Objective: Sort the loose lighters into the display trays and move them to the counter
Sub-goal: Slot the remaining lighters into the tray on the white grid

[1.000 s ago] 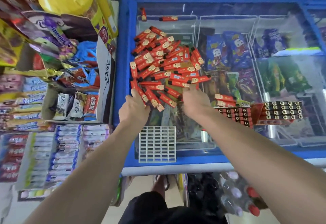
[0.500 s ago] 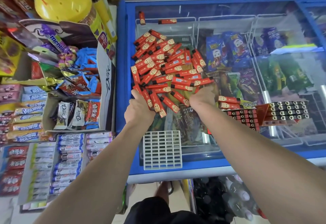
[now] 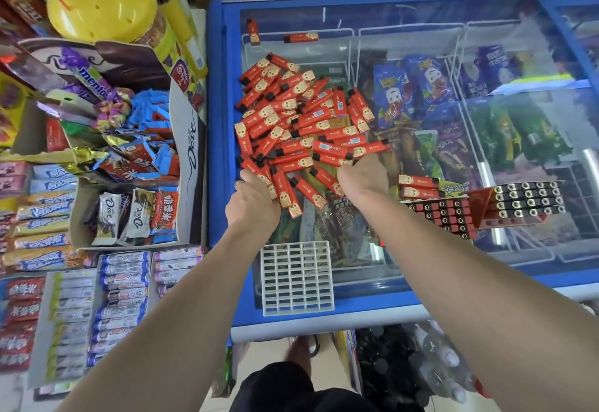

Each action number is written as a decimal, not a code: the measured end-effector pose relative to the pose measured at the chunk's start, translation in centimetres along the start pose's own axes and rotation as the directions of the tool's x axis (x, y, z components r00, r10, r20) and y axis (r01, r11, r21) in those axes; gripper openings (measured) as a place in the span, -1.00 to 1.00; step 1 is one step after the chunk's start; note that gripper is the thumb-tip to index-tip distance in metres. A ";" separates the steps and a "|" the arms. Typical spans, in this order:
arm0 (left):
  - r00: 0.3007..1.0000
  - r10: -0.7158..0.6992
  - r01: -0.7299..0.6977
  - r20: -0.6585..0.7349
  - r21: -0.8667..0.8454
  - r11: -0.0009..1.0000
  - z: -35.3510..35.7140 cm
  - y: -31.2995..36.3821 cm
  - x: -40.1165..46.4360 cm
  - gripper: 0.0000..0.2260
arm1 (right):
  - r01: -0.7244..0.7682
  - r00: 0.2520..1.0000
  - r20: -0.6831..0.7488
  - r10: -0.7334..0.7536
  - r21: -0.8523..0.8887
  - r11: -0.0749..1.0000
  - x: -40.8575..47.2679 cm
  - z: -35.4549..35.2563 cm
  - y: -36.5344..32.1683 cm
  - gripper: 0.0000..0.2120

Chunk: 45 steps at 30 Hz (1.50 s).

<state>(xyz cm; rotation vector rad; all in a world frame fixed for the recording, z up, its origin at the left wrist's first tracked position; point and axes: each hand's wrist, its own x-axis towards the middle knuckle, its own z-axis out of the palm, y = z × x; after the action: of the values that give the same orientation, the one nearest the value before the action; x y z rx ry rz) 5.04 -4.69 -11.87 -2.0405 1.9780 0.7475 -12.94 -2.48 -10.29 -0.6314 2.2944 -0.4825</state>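
A heap of loose red lighters point(image 3: 301, 120) lies on the blue freezer's glass lid point(image 3: 421, 275). My left hand point(image 3: 252, 204) is at the heap's near left corner, its fingers curled round several lighters that fan out of it. My right hand point(image 3: 363, 178) is at the near right edge, its fingers tucked into the heap and hidden. An empty white grid tray point(image 3: 296, 277) lies on the lid just below my hands. To the right stand two red display trays of lighters point(image 3: 444, 214) point(image 3: 525, 199). Two loose lighters point(image 3: 418, 186) lie beside them.
Two stray lighters point(image 3: 253, 31) point(image 3: 301, 37) lie at the lid's far left. Open boxes of chocolate and candy point(image 3: 129, 184) crowd the shelf left of the freezer. Packed bottles point(image 3: 437, 363) stand on the floor under its front edge.
Both hands have pushed a little deeper into the near edge of the heap, and the lighters there have bunched up between them. The trays have not moved.
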 end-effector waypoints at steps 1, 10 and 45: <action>1.000 -0.002 0.002 0.015 -0.008 1.000 -0.2 0.0 0.0 -0.53 | 0.053 0.999 -0.001 -0.053 -0.016 0.998 -0.3 0.1 -0.1 -0.59; 0.998 0.026 -0.025 0.062 -0.016 1.000 -1.2 -1.0 0.2 -0.77 | 0.365 0.931 0.084 -0.355 -0.261 0.894 -1.3 2.4 0.6 -0.63; 0.999 0.000 0.007 0.048 -0.163 0.987 0.2 1.2 1.8 -0.46 | 0.285 0.926 0.333 -0.180 -0.302 0.910 -3.8 4.5 1.1 -0.78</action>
<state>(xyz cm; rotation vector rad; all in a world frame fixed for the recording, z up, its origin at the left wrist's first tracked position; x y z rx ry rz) 3.80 -6.24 -12.64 -2.0927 1.9449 0.9780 -7.68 -0.19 -11.90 -1.0880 2.0324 -0.0757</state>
